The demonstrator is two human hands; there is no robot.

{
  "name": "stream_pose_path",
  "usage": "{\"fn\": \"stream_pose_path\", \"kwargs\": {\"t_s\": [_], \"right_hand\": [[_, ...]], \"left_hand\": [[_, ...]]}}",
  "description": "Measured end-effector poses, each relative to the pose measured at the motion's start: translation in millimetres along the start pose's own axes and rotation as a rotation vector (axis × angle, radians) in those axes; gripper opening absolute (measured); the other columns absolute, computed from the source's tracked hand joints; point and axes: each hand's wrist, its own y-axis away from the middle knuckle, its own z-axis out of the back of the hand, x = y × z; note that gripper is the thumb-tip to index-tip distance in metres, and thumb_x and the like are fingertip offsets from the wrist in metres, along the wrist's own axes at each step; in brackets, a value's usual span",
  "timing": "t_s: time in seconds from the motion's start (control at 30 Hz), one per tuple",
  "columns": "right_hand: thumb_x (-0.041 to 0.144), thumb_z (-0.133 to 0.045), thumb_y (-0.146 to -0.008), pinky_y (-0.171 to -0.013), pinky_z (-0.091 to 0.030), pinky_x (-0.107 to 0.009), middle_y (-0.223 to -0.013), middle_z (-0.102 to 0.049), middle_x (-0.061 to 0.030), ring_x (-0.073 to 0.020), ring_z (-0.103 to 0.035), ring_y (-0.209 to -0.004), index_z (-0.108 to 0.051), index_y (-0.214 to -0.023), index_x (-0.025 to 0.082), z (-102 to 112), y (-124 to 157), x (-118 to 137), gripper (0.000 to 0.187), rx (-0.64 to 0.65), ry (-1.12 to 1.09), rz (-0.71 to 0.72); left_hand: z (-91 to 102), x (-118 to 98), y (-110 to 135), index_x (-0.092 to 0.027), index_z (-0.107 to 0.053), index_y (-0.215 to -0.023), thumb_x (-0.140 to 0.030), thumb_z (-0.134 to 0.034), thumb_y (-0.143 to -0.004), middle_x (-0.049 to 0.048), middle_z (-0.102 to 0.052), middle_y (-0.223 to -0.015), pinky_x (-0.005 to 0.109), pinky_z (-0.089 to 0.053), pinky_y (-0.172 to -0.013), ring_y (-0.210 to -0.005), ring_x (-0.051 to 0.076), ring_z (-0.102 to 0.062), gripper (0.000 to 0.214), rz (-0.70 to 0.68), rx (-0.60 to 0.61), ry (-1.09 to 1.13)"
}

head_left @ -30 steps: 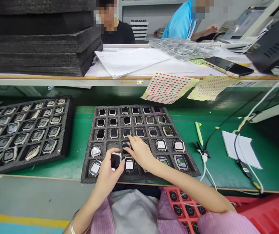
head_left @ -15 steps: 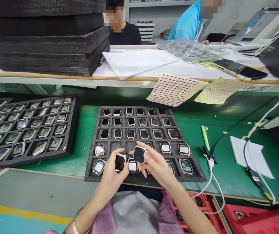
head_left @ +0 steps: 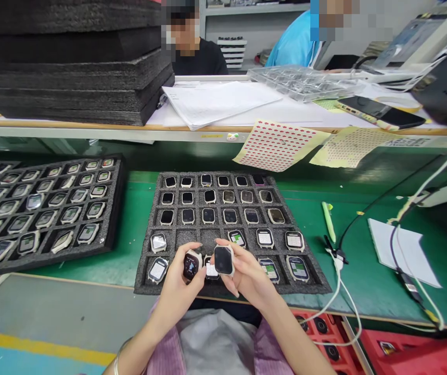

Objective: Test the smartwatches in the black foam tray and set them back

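Smartwatch (head_left: 223, 260) with a square dark face, held between thumb and fingers of the right hand (head_left: 248, 276), tilted up toward the head camera; second smartwatch (head_left: 191, 265), its dark face flecked with small colours, pinched narrowly in the left hand (head_left: 178, 297). Both hands close together, just above the bottom rows of a grey foam tray (head_left: 147, 250). Step in hand, by judgement: two watches lifted out and held up at close range, neither set down. Any setting down calls for a free slot: two bare slots (head_left: 184, 238) just above the hands. Around them, rows of watches with dark or lit screens, the nearest screens showing small grids, too small to read. No brand or label legible anywhere.

Beyond the tray, on a green bench mat (head_left: 305, 224): a second, fuller black foam tray (head_left: 117, 198) to the left, a green marker (head_left: 328, 221) and a white cable (head_left: 337, 297) to the right. Farther off, a sheet of red dot stickers (head_left: 280, 146), a stack of black foam sheets (head_left: 71, 67), loose papers (head_left: 215, 104), a clear plastic tray (head_left: 301, 83), and a phone (head_left: 387, 115).
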Motion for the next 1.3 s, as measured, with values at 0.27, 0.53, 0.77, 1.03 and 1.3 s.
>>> {"fn": "stream_pose_path", "kwargs": {"t_s": [0.27,0.53,0.77,1.03,1.3], "right_hand": [[0.027,-0.067,-0.083,-0.039,-0.044,-0.019,-0.095,-0.068,-0.0098,-0.0100,-0.059,-0.046,-0.061,-0.118,0.020,2.5,1.7,-2.3,0.037,-0.024,0.018,0.003],[0.028,-0.065,-0.084,-0.036,-0.043,-0.018,-0.092,-0.068,-0.0092,-0.0090,-0.057,-0.044,-0.061,-0.119,0.020,2.1,2.4,-1.4,0.037,-0.029,0.042,-0.001],[0.031,-0.069,-0.080,-0.036,-0.045,-0.020,-0.092,-0.067,-0.0085,-0.0101,-0.057,-0.045,-0.061,-0.119,0.019,2.2,3.1,-1.8,0.041,-0.063,0.090,-0.011],[0.029,-0.068,-0.081,-0.037,-0.045,-0.020,-0.092,-0.066,-0.0081,-0.0097,-0.057,-0.046,-0.061,-0.119,0.020,1.0,4.9,-1.0,0.040,-0.048,0.092,-0.003],[0.028,-0.069,-0.081,-0.036,-0.044,-0.020,-0.095,-0.067,-0.0097,-0.0091,-0.057,-0.045,-0.061,-0.119,0.020,0.6,4.1,-1.0,0.040,-0.060,0.098,-0.001]], "left_hand": [[-1.6,0.5,-2.7,-0.021,-0.048,-0.109,-0.011,-0.050,-0.078,-0.0002,-0.053,-0.090,0.023,-0.040,-0.071,-0.079,0.014,-0.051,0.033,-0.068,0.044,-0.053],[-1.9,-0.7,-0.7,-0.021,-0.047,-0.109,-0.011,-0.051,-0.078,-0.0018,-0.052,-0.086,0.023,-0.039,-0.069,-0.075,0.014,-0.050,0.033,-0.070,0.023,-0.039],[-3.7,1.4,-2.9,-0.020,-0.048,-0.111,-0.013,-0.052,-0.079,0.0001,-0.054,-0.090,0.024,-0.040,-0.073,-0.080,0.016,-0.052,0.034,-0.068,0.031,-0.045],[-3.1,-3.3,-2.9,-0.021,-0.047,-0.111,-0.014,-0.052,-0.080,-0.0005,-0.054,-0.088,0.024,-0.041,-0.071,-0.076,0.014,-0.051,0.032,-0.068,0.037,-0.041],[-2.5,-1.2,-3.6,-0.021,-0.049,-0.109,-0.016,-0.054,-0.080,-0.0022,-0.051,-0.081,0.022,-0.039,-0.064,-0.069,0.013,-0.049,0.030,-0.075,0.007,-0.015]]}}
